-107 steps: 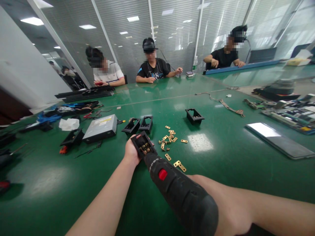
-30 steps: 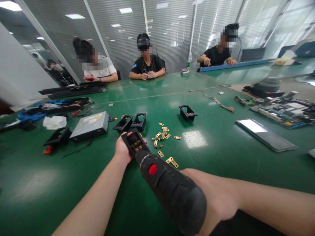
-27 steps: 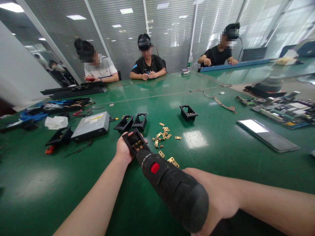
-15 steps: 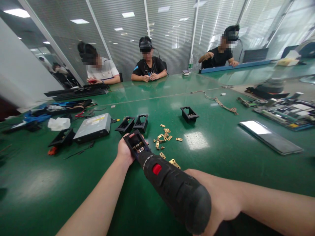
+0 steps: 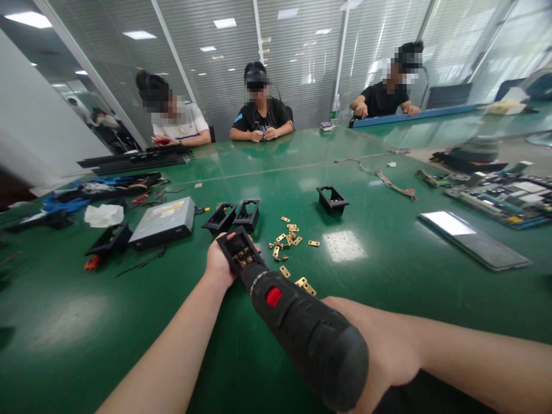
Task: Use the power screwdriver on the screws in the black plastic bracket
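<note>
My left hand [image 5: 219,265] is closed around a black plastic socket housing [image 5: 235,244] with brass pieces and screws inside it. A black cordless drill [image 5: 302,333] with a red switch is gripped by my right hand [image 5: 379,345]. The drill's nose points into the housing; its tip is hidden behind the drill body. Just right of the housing lie loose brass plates [image 5: 297,240] and small brass screws [image 5: 285,258]. Two more black housings [image 5: 246,214] stand right behind my left hand, and another black housing [image 5: 332,199] sits farther off to the right.
At left are a silver optical drive [image 5: 161,221], a dark housing [image 5: 110,238], white tissue [image 5: 103,215] and blue-black cables. A flat grey panel [image 5: 474,238], circuit boards [image 5: 509,195] and a cord [image 5: 394,185] lie at right. Several people sit across the green table [image 5: 276,158].
The drill has shifted very slightly left, still against the housing. My left hand keeps its place. Across the table, the person at right has lowered a hand to the blue bar.
</note>
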`<state>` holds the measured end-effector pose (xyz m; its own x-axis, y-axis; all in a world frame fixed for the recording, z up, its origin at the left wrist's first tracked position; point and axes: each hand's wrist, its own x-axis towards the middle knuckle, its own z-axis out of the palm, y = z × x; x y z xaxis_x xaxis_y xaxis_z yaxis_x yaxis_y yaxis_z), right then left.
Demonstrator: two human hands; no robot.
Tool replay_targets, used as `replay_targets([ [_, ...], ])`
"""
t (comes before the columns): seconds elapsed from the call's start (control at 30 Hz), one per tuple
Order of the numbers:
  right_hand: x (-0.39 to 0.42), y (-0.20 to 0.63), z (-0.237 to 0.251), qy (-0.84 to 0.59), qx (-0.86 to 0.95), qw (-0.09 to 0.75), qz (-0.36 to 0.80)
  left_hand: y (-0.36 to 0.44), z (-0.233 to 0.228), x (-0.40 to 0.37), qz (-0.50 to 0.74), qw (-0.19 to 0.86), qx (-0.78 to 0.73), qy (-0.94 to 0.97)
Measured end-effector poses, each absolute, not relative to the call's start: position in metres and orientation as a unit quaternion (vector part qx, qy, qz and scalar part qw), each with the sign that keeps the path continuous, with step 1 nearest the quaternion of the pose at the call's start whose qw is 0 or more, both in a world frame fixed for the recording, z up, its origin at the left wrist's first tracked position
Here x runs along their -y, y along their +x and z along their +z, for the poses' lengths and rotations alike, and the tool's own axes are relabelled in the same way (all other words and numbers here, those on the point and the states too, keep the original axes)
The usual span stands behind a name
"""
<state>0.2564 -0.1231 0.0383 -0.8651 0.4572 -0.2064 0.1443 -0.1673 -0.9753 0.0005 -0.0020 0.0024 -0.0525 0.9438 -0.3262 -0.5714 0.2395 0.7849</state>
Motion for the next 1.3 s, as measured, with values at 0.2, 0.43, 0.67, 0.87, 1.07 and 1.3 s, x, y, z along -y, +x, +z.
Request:
replay_targets([
  [0.2, 0.1247, 0.2536, 0.0397, -0.230, 0.646, 0.123, 0.717, -0.0014, -0.0001, 0.0007, 0.576, 0.655, -0.436, 0.221],
  [0.43, 0.1246, 0.2517, 0.0423, -0.223, 0.644, 0.114, 0.723, -0.0041, -0.0038, -0.0021, 0.569, 0.659, -0.442, 0.218],
  [0.67, 0.1243, 0.2525, 0.0418, -0.236, 0.654, 0.107, 0.711, -0.0043, -0.0037, -0.0007, 0.570, 0.658, -0.439, 0.224],
  [0.87, 0.1244, 0.2523, 0.0417, -0.237, 0.655, 0.104, 0.710, -0.0022, -0.0008, 0.0004, 0.566, 0.661, -0.440, 0.220],
  [1.07, 0.1244, 0.2523, 0.0405, -0.230, 0.651, 0.111, 0.714, -0.0017, -0.0003, 0.0007, 0.566, 0.655, -0.445, 0.227],
  [1.3, 0.1249, 0.2523, 0.0412, -0.227, 0.653, 0.110, 0.714, -0.0044, -0.0046, -0.0012, 0.565, 0.661, -0.434, 0.235],
])
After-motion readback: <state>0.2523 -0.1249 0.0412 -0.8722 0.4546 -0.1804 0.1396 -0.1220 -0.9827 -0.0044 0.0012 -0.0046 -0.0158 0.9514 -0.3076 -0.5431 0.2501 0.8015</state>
